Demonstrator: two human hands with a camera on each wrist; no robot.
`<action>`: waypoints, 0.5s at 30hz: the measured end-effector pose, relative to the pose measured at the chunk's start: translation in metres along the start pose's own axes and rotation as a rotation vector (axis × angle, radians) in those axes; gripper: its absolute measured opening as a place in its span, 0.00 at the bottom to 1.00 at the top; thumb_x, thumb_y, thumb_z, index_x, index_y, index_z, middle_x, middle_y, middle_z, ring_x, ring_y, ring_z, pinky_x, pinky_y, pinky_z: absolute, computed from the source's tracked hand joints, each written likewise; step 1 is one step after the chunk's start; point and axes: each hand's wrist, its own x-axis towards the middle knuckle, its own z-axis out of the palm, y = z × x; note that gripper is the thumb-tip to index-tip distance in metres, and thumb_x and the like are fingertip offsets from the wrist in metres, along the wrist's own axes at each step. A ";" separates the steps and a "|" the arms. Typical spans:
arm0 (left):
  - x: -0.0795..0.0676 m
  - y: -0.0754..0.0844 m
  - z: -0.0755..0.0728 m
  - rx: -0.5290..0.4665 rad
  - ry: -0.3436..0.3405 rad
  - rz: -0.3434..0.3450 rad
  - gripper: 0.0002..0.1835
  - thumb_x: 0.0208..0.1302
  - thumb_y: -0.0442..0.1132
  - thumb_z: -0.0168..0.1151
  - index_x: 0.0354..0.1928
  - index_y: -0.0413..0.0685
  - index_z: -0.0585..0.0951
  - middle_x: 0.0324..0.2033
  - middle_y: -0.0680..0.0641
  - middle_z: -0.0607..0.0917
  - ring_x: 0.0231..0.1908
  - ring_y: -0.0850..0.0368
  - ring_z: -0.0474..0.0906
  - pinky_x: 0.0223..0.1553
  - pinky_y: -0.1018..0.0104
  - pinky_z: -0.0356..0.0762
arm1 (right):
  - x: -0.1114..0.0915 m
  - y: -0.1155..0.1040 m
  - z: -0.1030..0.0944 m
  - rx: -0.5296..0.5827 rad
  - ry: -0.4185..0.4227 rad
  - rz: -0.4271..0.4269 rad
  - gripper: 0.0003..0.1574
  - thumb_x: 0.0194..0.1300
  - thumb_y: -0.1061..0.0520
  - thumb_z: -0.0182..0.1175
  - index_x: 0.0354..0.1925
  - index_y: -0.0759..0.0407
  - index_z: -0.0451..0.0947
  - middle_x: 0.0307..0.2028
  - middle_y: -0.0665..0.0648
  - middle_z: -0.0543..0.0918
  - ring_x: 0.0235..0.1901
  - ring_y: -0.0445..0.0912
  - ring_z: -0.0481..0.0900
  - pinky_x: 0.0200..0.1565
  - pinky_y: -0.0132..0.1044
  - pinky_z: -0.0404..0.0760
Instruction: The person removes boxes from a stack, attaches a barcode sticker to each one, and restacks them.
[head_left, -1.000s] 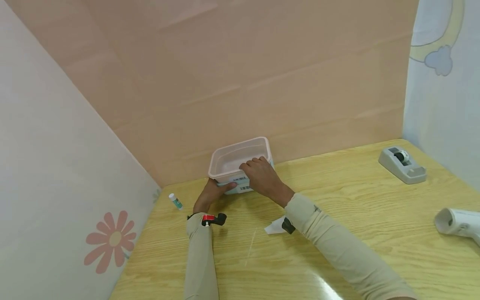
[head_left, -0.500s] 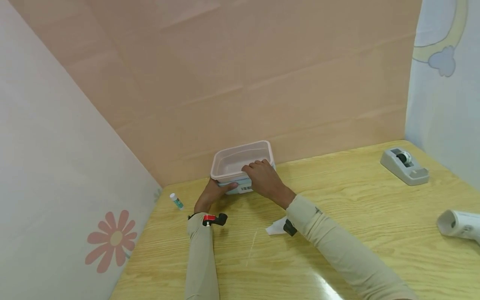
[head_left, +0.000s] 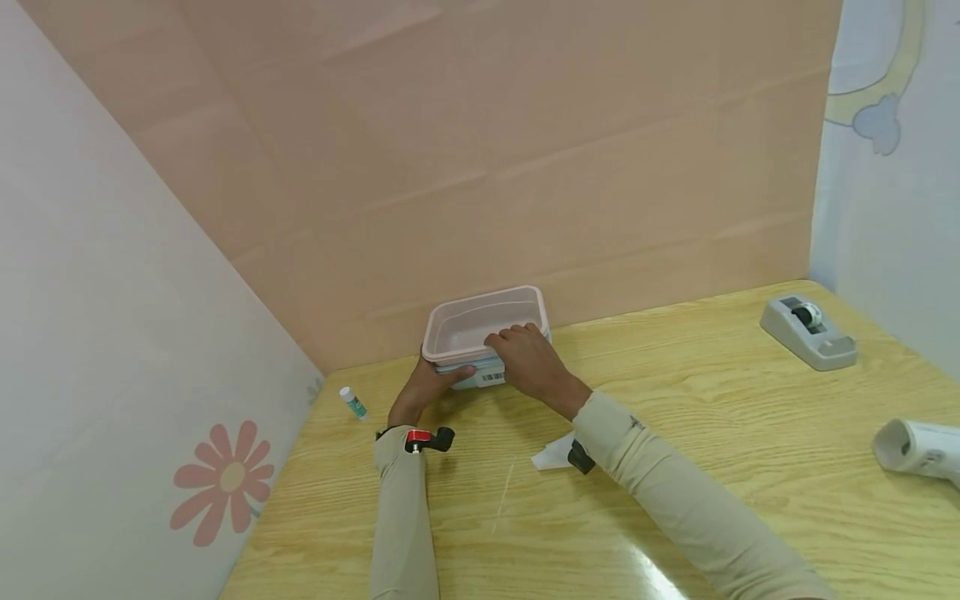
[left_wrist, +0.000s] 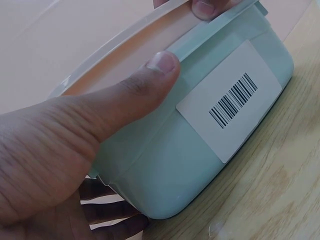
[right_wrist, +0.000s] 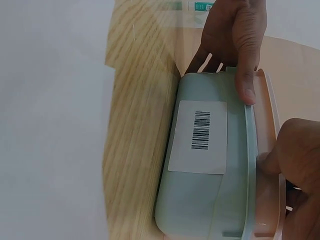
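Note:
A pale pink plastic container (head_left: 480,323) sits nested in a light green one (left_wrist: 165,170), which stands on the table against the back wall. A white barcode label (right_wrist: 201,137) is on the green container's front side. With the thumb over its front rim and the fingers at its left end, my left hand (head_left: 425,385) holds the green container. My right hand (head_left: 528,358) pinches the front rim of the pink container, fingers curled over its edge and thumb below. A strip of pink wall shows above the green rim in both wrist views.
A glue stick (head_left: 353,402) lies to the left. A white paper piece (head_left: 553,453) lies partly under my right wrist. Farther right are a grey tape dispenser (head_left: 808,331) and a rolled paper (head_left: 915,448). Walls border the table at back and sides.
The pink container has sunk lower into the green one, my right hand moving down slightly with it. The pink container's own label has gone out of sight. The left hand keeps its place.

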 end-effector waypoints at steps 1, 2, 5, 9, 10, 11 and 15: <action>0.000 0.000 0.000 -0.001 0.001 -0.006 0.41 0.60 0.29 0.72 0.69 0.62 0.63 0.63 0.31 0.68 0.59 0.47 0.71 0.63 0.51 0.65 | 0.000 0.000 0.000 0.001 -0.002 0.002 0.26 0.53 0.71 0.68 0.51 0.58 0.82 0.40 0.55 0.87 0.40 0.51 0.83 0.41 0.44 0.76; 0.000 0.000 0.000 -0.002 0.000 -0.008 0.41 0.60 0.30 0.72 0.70 0.62 0.62 0.63 0.31 0.68 0.59 0.47 0.71 0.63 0.51 0.65 | 0.000 0.000 0.001 0.003 -0.004 0.004 0.26 0.53 0.71 0.68 0.51 0.58 0.82 0.40 0.55 0.87 0.39 0.51 0.83 0.41 0.44 0.76; 0.000 0.000 0.001 -0.014 0.000 -0.021 0.41 0.61 0.31 0.72 0.70 0.63 0.62 0.64 0.29 0.66 0.59 0.47 0.70 0.63 0.50 0.66 | 0.000 0.000 0.001 0.009 -0.006 0.007 0.25 0.53 0.72 0.67 0.51 0.58 0.82 0.39 0.55 0.88 0.39 0.52 0.84 0.40 0.44 0.76; 0.000 0.001 0.001 -0.016 0.001 -0.023 0.41 0.61 0.31 0.72 0.70 0.64 0.62 0.65 0.28 0.66 0.59 0.47 0.70 0.62 0.52 0.66 | -0.001 0.000 0.001 0.018 -0.002 0.010 0.24 0.54 0.72 0.66 0.50 0.58 0.83 0.38 0.56 0.88 0.37 0.51 0.84 0.39 0.44 0.77; 0.000 0.001 0.001 -0.023 0.000 -0.018 0.42 0.61 0.31 0.72 0.71 0.64 0.61 0.65 0.27 0.66 0.59 0.47 0.71 0.62 0.51 0.67 | -0.001 0.000 0.001 0.021 -0.001 0.012 0.23 0.54 0.71 0.67 0.49 0.58 0.82 0.38 0.55 0.88 0.36 0.51 0.84 0.38 0.44 0.76; 0.000 0.001 0.001 -0.026 -0.003 -0.014 0.42 0.61 0.30 0.72 0.71 0.64 0.61 0.65 0.27 0.66 0.59 0.46 0.71 0.62 0.52 0.67 | -0.001 0.000 0.001 0.025 0.003 0.012 0.23 0.54 0.70 0.67 0.49 0.58 0.82 0.37 0.55 0.88 0.36 0.51 0.83 0.38 0.44 0.76; 0.001 0.000 0.001 -0.049 -0.010 0.005 0.42 0.60 0.28 0.71 0.71 0.63 0.62 0.64 0.26 0.65 0.59 0.44 0.71 0.61 0.52 0.69 | -0.002 -0.001 0.001 0.040 0.026 0.003 0.20 0.56 0.66 0.70 0.48 0.58 0.82 0.37 0.55 0.87 0.35 0.51 0.83 0.35 0.44 0.75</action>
